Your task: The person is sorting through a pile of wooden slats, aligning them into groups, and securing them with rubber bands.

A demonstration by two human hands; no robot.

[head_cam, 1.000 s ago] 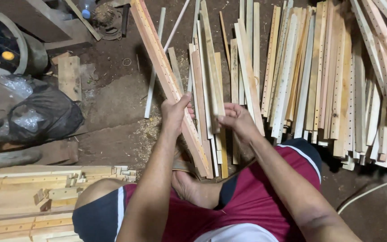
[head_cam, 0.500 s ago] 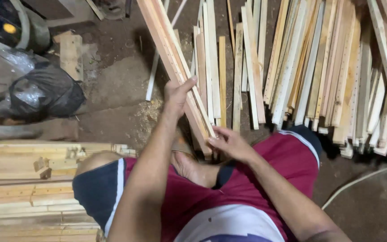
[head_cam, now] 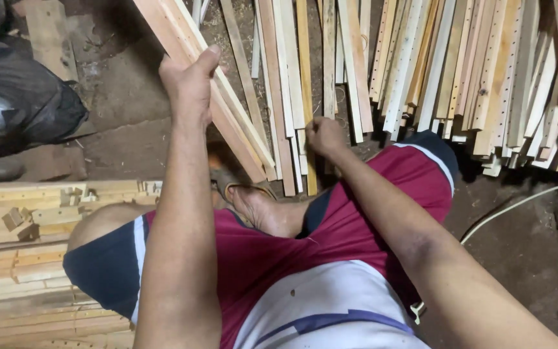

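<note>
2 hands: left hand [head_cam: 190, 77] grasping slat bundle [head_cam: 211, 84], right hand [head_cam: 323, 136] clenched on 1 slat [head_cam: 305, 97]

Two hands showed: the left hand [head_cam: 190, 79] and the right hand [head_cam: 323, 137]. One bare foot [head_cam: 263, 208] lay between the knees. One dark bag [head_cam: 24, 106] sat at the upper left. One white cord [head_cam: 518, 205] ran across the floor at the right. The slats [head_cam: 421, 71] on the floor were too many and too overlapped to count; likewise the stacked boards [head_cam: 14, 258] at the left.
</note>
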